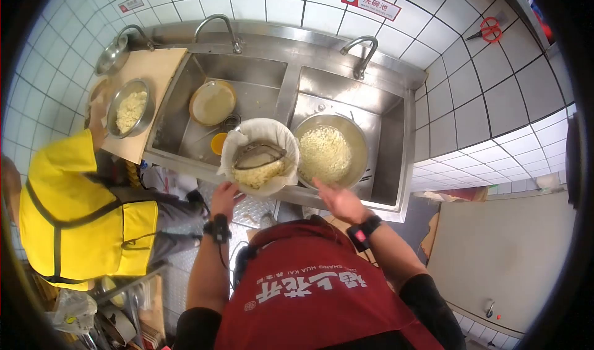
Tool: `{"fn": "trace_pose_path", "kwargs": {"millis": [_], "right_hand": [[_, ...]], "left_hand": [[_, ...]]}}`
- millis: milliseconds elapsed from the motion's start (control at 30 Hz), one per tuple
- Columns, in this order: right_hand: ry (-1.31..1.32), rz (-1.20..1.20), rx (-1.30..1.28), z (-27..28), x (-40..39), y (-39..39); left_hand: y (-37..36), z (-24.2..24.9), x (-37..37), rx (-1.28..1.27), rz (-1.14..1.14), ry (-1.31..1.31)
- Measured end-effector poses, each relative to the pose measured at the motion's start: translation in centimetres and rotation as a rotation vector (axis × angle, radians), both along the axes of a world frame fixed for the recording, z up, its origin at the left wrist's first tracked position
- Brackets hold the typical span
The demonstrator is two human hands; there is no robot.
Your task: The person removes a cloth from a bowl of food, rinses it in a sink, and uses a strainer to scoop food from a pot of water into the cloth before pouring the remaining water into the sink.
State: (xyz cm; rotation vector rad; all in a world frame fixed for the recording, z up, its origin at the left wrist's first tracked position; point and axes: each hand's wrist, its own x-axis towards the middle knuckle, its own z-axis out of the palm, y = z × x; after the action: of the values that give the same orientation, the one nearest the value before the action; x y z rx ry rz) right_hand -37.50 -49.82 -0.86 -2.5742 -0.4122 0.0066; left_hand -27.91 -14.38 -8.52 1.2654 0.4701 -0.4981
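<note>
My left hand (226, 199) is at the lower left rim of a cloth-lined round container (286, 141), its fingers spread. That container rests at the front of the sinks and holds pale, crumbly food (260, 174) and a dark-edged metal scoop or bowl (260, 157). My right hand (339, 200) is at the front rim of a large metal bowl (359, 141) in the right sink. Pale pieces in cloudy liquid (324, 154) fill this bowl. The right fingers point forward, partly over the rim; whether they grip it is unclear.
A co-worker in a yellow apron (86, 211) stands at the left, one hand by a metal bowl of pale food (130, 107) on a board (162, 65). The left sink (247, 77) holds a round dish (213, 102) and an orange cup (218, 143). Faucets (369, 56) line the back.
</note>
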Motion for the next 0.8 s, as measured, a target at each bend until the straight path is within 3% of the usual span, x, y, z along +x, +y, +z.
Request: {"fn": "trace_pose_path", "kwargs": {"millis": [100, 333, 433, 533, 633, 667, 800], "right_hand": [[-0.020, -0.001, -0.086, -1.4, -0.6, 0.4], [-0.089, -0.057, -0.011, -0.5, -1.3, -2.2], [-0.077, -0.096, 0.155, -0.7, -1.1, -3.7], [0.017, -0.313, 0.352, -0.3, -1.6, -6.0], [0.201, -0.554, 0.373, -0.9, -2.2, -9.4], [0.156, -0.605, 0.408, -2.1, -2.2, -10.5], [0.288, -0.720, 0.200, -8.5, -2.0, -14.7]], "left_hand": [[0.1, -0.1, 0.1, 0.010, 0.003, 0.011], [-0.8, 0.9, -0.2, 0.037, -0.001, -0.009], [-0.5, 1.0, -0.1, 0.084, -0.020, -0.004], [-0.5, 0.8, -0.1, 0.079, -0.034, 0.001], [0.3, -1.1, -0.2, 0.081, -0.007, -0.016], [1.0, -2.5, -0.3, 0.151, -0.091, -0.083], [-0.8, 0.5, -0.2, 0.085, 0.071, 0.051]]}}
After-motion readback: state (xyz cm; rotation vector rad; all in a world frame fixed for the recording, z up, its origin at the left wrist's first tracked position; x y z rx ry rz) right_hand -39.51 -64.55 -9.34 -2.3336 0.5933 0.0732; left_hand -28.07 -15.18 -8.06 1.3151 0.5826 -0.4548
